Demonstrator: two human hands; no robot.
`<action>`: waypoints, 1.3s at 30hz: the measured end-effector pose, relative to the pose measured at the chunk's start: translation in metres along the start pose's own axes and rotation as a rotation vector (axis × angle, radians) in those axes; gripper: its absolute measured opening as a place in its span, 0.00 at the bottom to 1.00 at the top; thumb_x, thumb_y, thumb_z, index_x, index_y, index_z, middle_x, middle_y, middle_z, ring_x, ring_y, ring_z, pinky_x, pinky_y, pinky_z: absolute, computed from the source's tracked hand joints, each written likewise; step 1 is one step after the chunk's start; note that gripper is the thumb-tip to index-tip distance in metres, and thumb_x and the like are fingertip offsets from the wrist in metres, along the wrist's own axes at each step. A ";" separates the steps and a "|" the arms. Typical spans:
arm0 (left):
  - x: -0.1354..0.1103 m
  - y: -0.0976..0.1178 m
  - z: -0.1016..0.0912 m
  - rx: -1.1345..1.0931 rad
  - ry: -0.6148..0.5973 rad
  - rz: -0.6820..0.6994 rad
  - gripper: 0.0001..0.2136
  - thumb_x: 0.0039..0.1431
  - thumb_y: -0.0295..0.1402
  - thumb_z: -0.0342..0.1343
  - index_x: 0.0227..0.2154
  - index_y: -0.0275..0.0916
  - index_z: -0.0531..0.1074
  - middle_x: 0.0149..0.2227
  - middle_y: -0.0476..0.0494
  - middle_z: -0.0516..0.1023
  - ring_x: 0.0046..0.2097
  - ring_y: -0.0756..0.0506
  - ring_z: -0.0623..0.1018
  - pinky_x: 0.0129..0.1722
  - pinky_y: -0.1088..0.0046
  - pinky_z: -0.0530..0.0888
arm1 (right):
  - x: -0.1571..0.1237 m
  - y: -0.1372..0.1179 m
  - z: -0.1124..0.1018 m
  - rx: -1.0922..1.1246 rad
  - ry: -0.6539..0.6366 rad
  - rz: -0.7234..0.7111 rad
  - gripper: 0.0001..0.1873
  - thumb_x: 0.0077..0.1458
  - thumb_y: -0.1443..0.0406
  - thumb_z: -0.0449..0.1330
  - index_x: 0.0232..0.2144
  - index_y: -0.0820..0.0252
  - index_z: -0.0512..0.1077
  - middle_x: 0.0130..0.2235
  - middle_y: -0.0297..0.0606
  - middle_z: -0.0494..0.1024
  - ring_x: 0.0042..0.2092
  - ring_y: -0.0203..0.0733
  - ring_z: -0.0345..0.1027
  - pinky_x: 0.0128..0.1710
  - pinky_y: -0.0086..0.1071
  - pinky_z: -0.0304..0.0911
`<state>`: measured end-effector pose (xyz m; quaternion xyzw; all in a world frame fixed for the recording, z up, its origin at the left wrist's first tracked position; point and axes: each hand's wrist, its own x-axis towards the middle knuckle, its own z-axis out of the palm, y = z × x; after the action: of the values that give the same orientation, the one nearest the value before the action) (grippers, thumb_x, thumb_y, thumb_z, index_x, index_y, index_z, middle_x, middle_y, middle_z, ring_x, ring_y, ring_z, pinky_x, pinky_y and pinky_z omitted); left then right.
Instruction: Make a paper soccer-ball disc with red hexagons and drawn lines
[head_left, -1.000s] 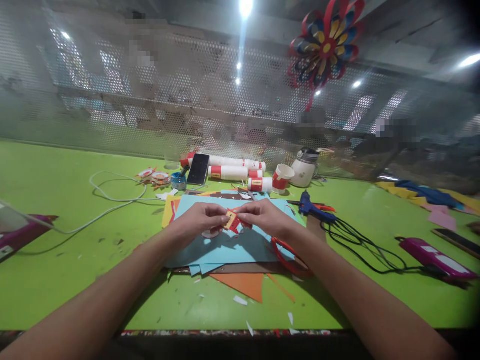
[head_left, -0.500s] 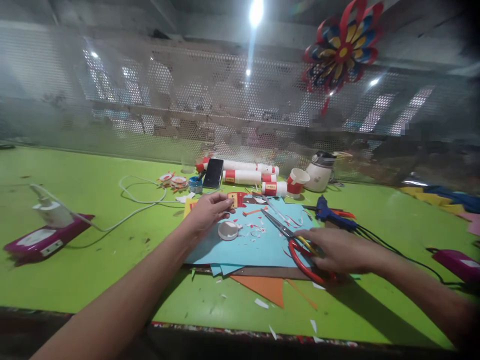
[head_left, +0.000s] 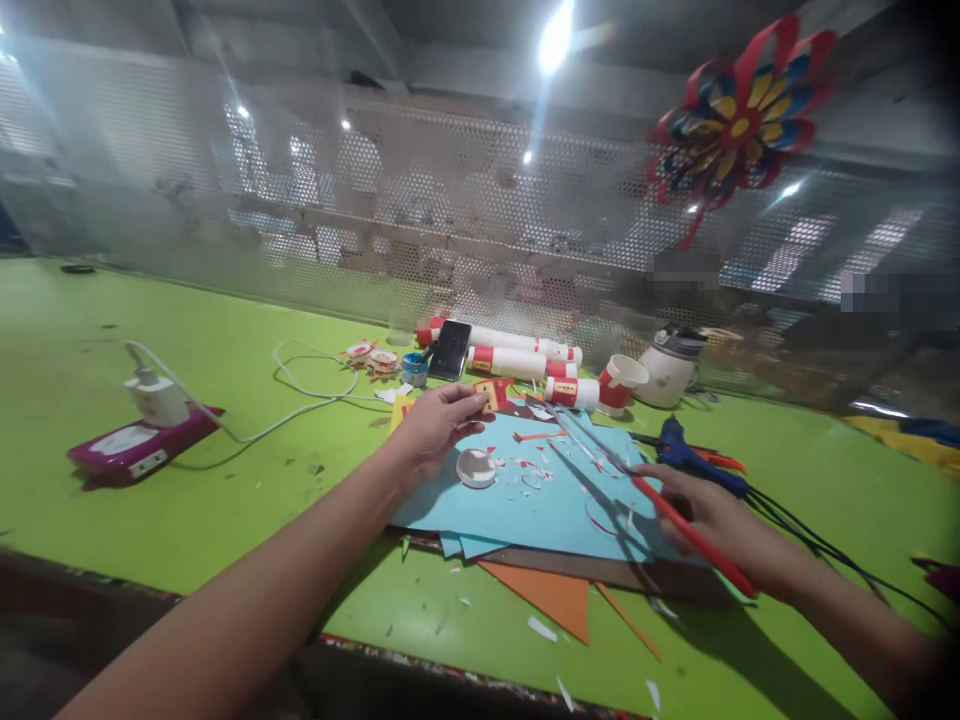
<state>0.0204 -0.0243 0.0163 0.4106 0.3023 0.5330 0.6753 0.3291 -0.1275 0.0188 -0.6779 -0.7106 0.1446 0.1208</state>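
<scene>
Between the fingertips of my left hand [head_left: 442, 420] is a small red and yellow paper piece [head_left: 495, 395], held above the blue paper [head_left: 540, 510]. My right hand [head_left: 709, 515] grips red-handled scissors [head_left: 630, 468], raised over the right side of that paper, with the blades pointing away toward the paper rolls. The scissors' shadow falls across the sheet. A white round lid [head_left: 476, 468] lies below my left hand. Around it are scattered red and white paper scraps [head_left: 532, 478] and an orange strip [head_left: 536, 436].
Behind the paper stand white and red paper rolls [head_left: 506, 362], a paper cup [head_left: 621, 385], a white kettle [head_left: 671, 365], a phone [head_left: 450, 350] and a blue jar [head_left: 414, 370]. A blue glue gun [head_left: 694, 458] with cables lies right. A magenta power strip [head_left: 146, 450] sits left.
The scissors have been lifted and turned edge-on in my right hand. My left hand still holds the paper piece, now tilted slightly. The whole view has shifted, with things appearing further right.
</scene>
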 end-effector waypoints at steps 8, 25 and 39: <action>-0.004 0.007 0.005 -0.197 0.073 0.122 0.06 0.47 0.25 0.66 0.24 0.35 0.73 0.27 0.49 0.77 0.31 0.53 0.76 0.31 0.79 0.71 | -0.014 -0.051 0.021 0.731 -0.095 -0.021 0.22 0.52 0.51 0.61 0.46 0.53 0.64 0.33 0.39 0.73 0.33 0.45 0.71 0.32 0.36 0.67; -0.015 -0.009 0.025 -0.275 -0.058 0.114 0.03 0.49 0.23 0.64 0.24 0.32 0.75 0.29 0.44 0.77 0.33 0.51 0.77 0.41 0.73 0.74 | -0.009 -0.098 0.048 0.470 0.038 -0.193 0.16 0.60 0.50 0.50 0.41 0.53 0.59 0.26 0.30 0.66 0.25 0.37 0.59 0.24 0.30 0.59; -0.020 -0.011 0.030 -0.309 -0.071 0.137 0.03 0.48 0.24 0.65 0.24 0.32 0.75 0.30 0.42 0.79 0.34 0.51 0.78 0.44 0.73 0.73 | -0.018 -0.109 0.048 0.324 0.201 -0.169 0.19 0.60 0.48 0.47 0.43 0.53 0.64 0.22 0.32 0.69 0.25 0.43 0.66 0.26 0.34 0.62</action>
<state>0.0465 -0.0515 0.0202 0.3400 0.1638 0.6030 0.7028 0.2109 -0.1516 0.0149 -0.5986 -0.7167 0.1783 0.3103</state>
